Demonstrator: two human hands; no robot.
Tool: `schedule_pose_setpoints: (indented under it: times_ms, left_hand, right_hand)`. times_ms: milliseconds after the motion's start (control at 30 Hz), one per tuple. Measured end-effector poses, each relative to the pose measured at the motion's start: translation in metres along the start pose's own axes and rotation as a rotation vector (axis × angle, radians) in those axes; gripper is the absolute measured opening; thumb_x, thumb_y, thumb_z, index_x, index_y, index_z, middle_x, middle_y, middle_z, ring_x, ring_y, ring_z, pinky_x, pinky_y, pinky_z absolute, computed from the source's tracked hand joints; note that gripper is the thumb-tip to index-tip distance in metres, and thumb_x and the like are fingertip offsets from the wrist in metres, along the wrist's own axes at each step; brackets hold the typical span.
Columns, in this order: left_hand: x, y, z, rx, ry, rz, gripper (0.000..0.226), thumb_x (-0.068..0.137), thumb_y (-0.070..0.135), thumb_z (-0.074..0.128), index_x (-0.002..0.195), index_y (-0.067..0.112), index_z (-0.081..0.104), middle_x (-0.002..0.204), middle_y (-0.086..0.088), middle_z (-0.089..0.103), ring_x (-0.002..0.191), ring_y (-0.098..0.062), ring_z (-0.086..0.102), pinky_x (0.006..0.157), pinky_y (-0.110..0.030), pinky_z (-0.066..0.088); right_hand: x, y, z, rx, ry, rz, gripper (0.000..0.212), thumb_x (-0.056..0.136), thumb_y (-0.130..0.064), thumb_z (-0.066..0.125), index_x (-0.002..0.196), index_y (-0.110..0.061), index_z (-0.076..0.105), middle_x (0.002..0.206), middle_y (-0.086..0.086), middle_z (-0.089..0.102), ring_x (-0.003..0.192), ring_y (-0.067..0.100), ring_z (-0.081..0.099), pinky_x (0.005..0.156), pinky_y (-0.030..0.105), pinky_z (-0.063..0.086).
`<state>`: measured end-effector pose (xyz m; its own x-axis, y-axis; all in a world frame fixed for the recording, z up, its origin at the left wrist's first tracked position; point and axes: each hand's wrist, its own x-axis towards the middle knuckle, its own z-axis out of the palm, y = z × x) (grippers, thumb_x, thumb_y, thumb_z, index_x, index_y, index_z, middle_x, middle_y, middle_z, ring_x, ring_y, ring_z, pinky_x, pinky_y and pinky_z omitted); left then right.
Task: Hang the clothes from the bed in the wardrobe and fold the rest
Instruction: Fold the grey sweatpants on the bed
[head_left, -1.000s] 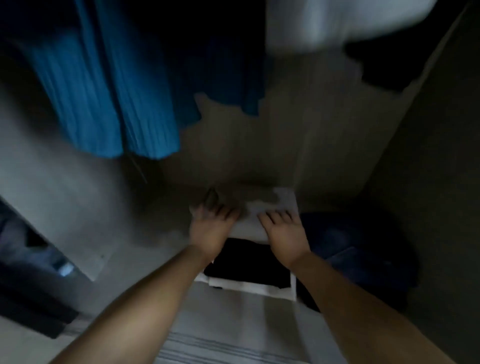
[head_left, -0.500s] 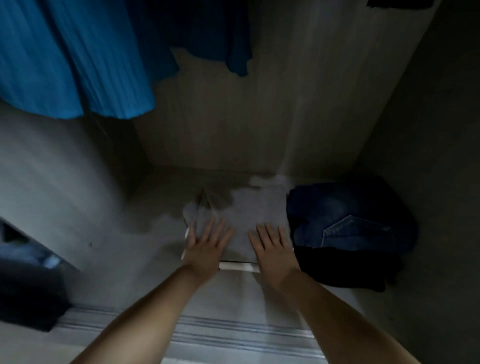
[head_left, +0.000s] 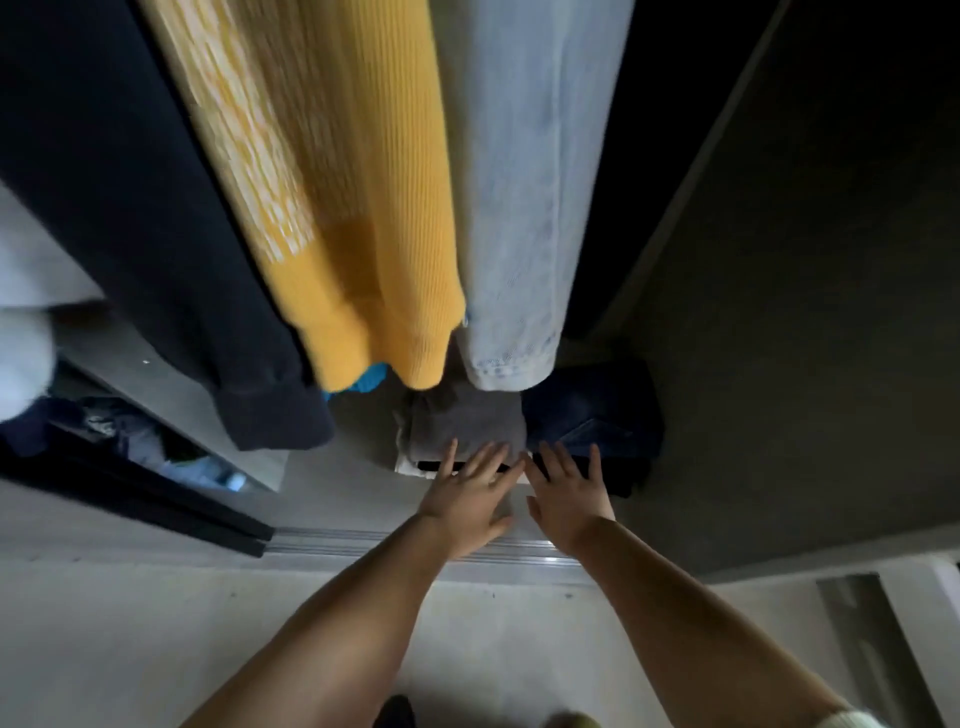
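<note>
Both hands, left (head_left: 467, 499) and right (head_left: 569, 499), reach with fingers spread flat, holding nothing, at the folded grey garment (head_left: 467, 423) on the wardrobe floor. Folded dark jeans (head_left: 597, 415) lie right; yellow sweater (head_left: 358, 208), pale jeans (head_left: 519, 182) and navy garment (head_left: 130, 208) hang above.

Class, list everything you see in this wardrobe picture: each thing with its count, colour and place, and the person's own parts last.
Navy garment: one, dark blue, hanging at left.
Yellow sweater: one, yellow, hanging at centre.
Light jeans: one, pale blue, hanging right of the sweater.
Grey stack: one, grey on top, folded on the wardrobe floor.
Dark jeans: one, dark blue, folded right of the stack.
Door track: one, metal, at the wardrobe's front edge.
Hands: two, open; left hand at the stack's front edge, right hand beside it.
</note>
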<state>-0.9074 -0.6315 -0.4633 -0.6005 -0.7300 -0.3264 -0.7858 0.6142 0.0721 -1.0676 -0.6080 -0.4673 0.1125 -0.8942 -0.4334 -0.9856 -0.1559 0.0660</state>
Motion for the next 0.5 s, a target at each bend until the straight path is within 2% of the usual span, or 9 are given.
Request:
schedule_pose_setpoints:
  times_ms: [167,300,400,500]
  left_hand:
    - [-0.049,0.041,-0.098,-0.036,-0.032,0.018,0.067,0.098,0.045,0.037,0.153,0.026,0.004,0.161,-0.001,0.003,0.148,-0.018,0.002,0.117,-0.052,-0.003]
    - [-0.079,0.072,-0.152,-0.107,-0.077,0.059,0.065,0.098,0.045,0.038,0.152,0.026,0.009,0.160,-0.002,0.009,0.146,-0.021,0.011,0.117,-0.051,0.001]
    - [-0.097,0.087,-0.181,-0.085,-0.103,0.099,0.065,0.097,0.046,0.037,0.152,0.027,0.008,0.159,-0.002,0.009,0.145,-0.021,0.014,0.118,-0.048,0.005]
    - [-0.110,0.101,-0.208,-0.040,-0.105,0.175,0.065,0.098,0.046,0.037,0.153,0.026,0.009,0.159,-0.002,0.012,0.143,-0.022,0.018,0.115,-0.042,0.012]
  right_hand:
    - [-0.085,0.013,-0.083,0.087,0.005,0.078,0.060,0.101,-0.037,0.031,0.153,-0.022,0.005,0.160,0.006,0.006,0.148,0.022,0.005,0.115,0.058,-0.004]
    - [-0.148,0.029,-0.122,0.159,0.029,0.175,0.055,0.100,-0.037,0.034,0.151,-0.021,0.018,0.157,0.007,0.017,0.144,0.023,0.016,0.116,0.055,0.003]
    - [-0.185,0.032,-0.139,0.213,0.044,0.267,0.050,0.100,-0.035,0.033,0.147,-0.020,0.026,0.155,0.007,0.022,0.142,0.024,0.023,0.115,0.049,0.015]
    - [-0.219,0.031,-0.150,0.340,0.057,0.380,0.042,0.099,-0.035,0.034,0.139,-0.020,0.038,0.146,0.007,0.036,0.134,0.026,0.036,0.108,0.043,0.029]
